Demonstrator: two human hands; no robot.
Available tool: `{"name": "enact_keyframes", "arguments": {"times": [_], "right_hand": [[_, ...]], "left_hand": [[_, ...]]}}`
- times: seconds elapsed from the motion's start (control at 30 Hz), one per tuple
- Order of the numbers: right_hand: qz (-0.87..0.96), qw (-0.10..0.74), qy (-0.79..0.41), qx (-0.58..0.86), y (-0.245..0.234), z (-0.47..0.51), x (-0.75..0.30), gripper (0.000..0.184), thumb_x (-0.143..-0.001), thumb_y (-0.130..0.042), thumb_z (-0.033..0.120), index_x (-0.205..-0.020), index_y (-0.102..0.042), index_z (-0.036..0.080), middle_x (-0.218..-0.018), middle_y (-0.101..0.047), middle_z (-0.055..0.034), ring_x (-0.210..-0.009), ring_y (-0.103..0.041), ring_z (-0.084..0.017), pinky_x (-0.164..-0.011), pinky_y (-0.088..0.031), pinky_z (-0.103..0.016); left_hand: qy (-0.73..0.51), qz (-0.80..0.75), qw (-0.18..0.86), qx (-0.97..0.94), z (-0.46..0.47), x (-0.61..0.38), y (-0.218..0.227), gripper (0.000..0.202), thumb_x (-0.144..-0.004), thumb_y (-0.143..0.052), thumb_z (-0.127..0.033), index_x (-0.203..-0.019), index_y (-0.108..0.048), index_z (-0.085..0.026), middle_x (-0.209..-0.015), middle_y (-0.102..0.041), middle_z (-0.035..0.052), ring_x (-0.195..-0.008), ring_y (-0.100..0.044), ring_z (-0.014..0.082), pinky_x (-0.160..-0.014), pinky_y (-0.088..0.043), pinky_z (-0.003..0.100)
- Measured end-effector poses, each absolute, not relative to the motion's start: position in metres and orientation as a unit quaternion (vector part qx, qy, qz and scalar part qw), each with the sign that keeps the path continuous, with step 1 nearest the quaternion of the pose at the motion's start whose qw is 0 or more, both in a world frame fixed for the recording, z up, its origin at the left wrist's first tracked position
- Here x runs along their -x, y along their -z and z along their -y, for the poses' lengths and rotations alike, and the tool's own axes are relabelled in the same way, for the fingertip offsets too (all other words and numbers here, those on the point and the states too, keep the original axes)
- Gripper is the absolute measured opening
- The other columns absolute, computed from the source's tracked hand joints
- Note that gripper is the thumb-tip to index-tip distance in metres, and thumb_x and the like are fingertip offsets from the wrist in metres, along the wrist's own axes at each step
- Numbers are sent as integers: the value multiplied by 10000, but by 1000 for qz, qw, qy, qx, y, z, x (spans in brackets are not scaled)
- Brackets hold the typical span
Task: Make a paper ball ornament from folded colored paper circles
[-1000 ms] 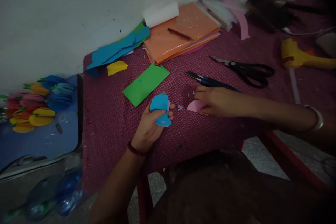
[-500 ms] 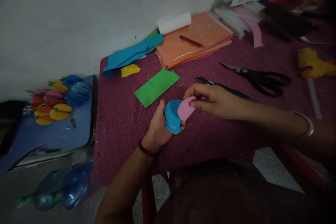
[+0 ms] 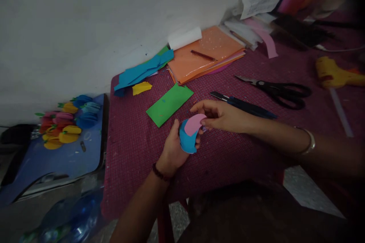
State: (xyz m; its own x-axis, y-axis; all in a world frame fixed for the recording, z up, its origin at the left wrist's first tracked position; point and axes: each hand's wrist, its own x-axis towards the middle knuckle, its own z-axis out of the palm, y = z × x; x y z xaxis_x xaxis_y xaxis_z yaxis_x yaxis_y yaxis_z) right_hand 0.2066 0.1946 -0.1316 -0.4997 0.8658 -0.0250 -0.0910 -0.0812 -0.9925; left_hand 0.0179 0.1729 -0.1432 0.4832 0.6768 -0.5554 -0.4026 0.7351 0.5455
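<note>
In my left hand [image 3: 173, 148] lies a rounded blue paper cutout [image 3: 187, 143], held between the thumb and the fingers behind it. A pink paper piece [image 3: 195, 124] with a curved edge overlaps the top of the blue one. Thumb and fingers of my right hand [image 3: 221, 117] pinch the pink piece at its right edge. Just beyond that hand is a dark utility knife [image 3: 245, 106], and black-handled scissors [image 3: 276, 89] lie farther right. A green paper rectangle [image 3: 170, 105] rests on the table left of the hands.
Blue paper strips [image 3: 145, 69], a yellow scrap [image 3: 142, 88] and an orange folder [image 3: 207, 55] with a pencil [image 3: 203, 55] line the back. At right is a yellow glue gun [image 3: 332, 74]. Colourful paper fruit shapes [image 3: 70, 133] sit on a blue surface [image 3: 57, 163] at left.
My right hand has moved the pink piece left, so it now covers the upper part of the blue cutout. The camera view has shifted slightly.
</note>
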Motion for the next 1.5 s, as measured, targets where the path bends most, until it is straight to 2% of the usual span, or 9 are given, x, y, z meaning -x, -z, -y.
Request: {"name": "enact_keyframes", "arguments": {"times": [0.1, 0.4, 0.67, 0.77, 0.87, 1.0, 1.13, 1.23, 1.5], "right_hand": [[555, 377, -656, 344, 133, -194, -207, 353, -746, -650, 138, -1072, -533, 203, -789, -631, 37, -689, -634, -113, -618, -508, -236], [504, 435, -651, 364, 137, -192, -200, 378, -700, -705, 165, -1044, -553, 209, -799, -635, 37, -661, -615, -109, -601, -514, -240], [493, 447, -631, 399, 139, -195, -204, 305, -722, -715, 225, -1002, -598, 184, -767, -630, 20, -603, -558, -86, -521, -449, -208], [531, 425, -617, 396, 140, -193, -202, 291, -729, -689, 196, -1001, -585, 188, -757, -605, 31, -619, -575, -98, -556, -478, -230], [578, 406, -587, 396, 140, -189, -201, 264, -765, -627, 175, -1021, -566, 191, -758, -574, 38, -622, -581, -112, -586, -500, -261], [705, 389, -420, 419, 136, -185, -203, 305, -764, -631, 121, -1062, -609, 184, -918, -612, -25, -813, -597, -163, -719, -498, -303], [815, 312, -347, 343, 133, -182, -204, 280, -784, -684, 121, -1057, -645, 170, -1014, -642, -63, -943, -587, -195, -833, -460, -326], [857, 265, -307, 318, 136, -181, -202, 112, -821, -666, 110, -920, -666, 162, -917, -664, -63, -930, -571, -210, -831, -426, -338], [817, 375, -280, 337, 154, -201, -204, 62, -878, -653, 211, -838, -653, 164, -859, -641, -45, -850, -555, -182, -813, -405, -326]], "left_hand": [[-331, -389, 841, -179, -173, -18, 142, 713, -1009, -163, -561, -1000, -694, -86, -767, -693, 99, -561, -604, 147, -488, -482, 257], [-343, -383, 822, -245, -165, -18, 149, 399, -735, -785, -410, -989, -679, -121, -803, -696, 45, -602, -606, 115, -544, -497, 219], [-315, -383, 844, -204, -170, -19, 144, 635, -919, -393, -681, -1049, -667, -122, -806, -711, 99, -592, -624, 166, -513, -498, 274], [-307, -370, 848, -224, -169, -18, 144, 664, -843, -491, -730, -1099, -633, -133, -834, -713, 96, -615, -631, 176, -522, -509, 286], [-316, -370, 825, -288, -165, -17, 147, 576, -724, -765, -481, -1162, -584, -154, -865, -709, 60, -631, -618, 144, -540, -498, 251], [-306, -407, 738, -442, -161, -12, 148, 812, -729, -692, -182, -1457, -333, -209, -871, -707, 25, -603, -589, 112, -539, -457, 223], [-260, -440, 549, -661, -161, -5, 147, 968, -722, -624, -90, -1558, -151, -212, -1360, -585, 131, -1044, -646, 193, -885, -529, 331], [-224, -413, 457, -756, -164, 0, 148, 940, -766, -587, -86, -1571, -117, -206, -1476, -488, 141, -1224, -580, 231, -1035, -482, 395], [-286, -518, 189, -784, -174, 8, 136, 335, -800, -740, -362, -1116, -722, -252, -1073, -613, 85, -1002, -593, 247, -946, -493, 408]]}}
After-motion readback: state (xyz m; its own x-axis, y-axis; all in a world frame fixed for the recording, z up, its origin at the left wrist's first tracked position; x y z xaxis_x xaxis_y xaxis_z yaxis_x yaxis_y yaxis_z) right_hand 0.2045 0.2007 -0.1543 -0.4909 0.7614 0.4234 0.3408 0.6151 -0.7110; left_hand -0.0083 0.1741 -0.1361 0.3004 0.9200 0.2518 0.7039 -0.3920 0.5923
